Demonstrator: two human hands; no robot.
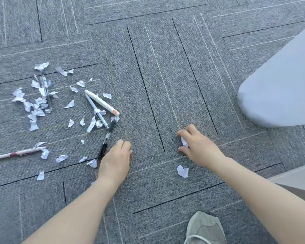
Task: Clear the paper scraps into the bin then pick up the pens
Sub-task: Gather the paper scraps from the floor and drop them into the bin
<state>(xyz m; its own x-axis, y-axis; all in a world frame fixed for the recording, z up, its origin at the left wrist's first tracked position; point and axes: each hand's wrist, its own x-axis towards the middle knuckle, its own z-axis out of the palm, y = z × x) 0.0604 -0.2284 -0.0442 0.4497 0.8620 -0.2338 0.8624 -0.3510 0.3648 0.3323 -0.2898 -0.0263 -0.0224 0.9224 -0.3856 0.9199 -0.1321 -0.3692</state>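
Head view: my right hand [199, 147] pinches a paper scrap [184, 141] against the grey carpet [165, 76], with another loose scrap [182, 171] just beside my wrist. My left hand [115, 159] is curled shut, knuckles down, touching the black pen [106, 140]. Beyond that pen lie the other pens [102, 103] among scattered scraps [33, 103].

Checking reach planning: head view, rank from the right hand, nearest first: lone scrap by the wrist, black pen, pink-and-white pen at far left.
1. Lone scrap, just below the right hand.
2. Black pen, left, beside the left hand.
3. Pink-and-white pen, far left edge.
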